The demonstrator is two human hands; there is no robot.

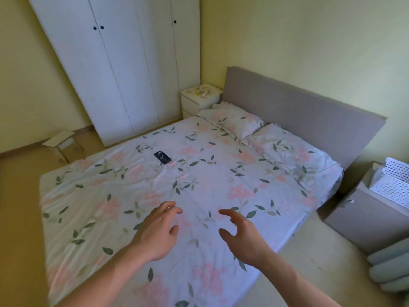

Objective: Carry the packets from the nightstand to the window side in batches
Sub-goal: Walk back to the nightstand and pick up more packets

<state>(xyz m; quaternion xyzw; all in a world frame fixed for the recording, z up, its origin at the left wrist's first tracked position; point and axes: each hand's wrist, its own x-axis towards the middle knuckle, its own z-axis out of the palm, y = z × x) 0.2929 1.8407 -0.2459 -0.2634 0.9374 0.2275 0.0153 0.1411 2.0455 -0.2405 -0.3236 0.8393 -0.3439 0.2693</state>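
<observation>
Head view, bed (199, 173) between both empty loose grips (159, 231) (241, 233) and nightstand packets (202, 91).

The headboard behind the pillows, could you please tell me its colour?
Plain grey; the headboard shows clearly in the head view.

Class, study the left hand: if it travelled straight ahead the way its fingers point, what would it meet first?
Probably the floral bedsheet, since the left hand hovers open above it, pointing up-bed; depth is uncertain.
</observation>
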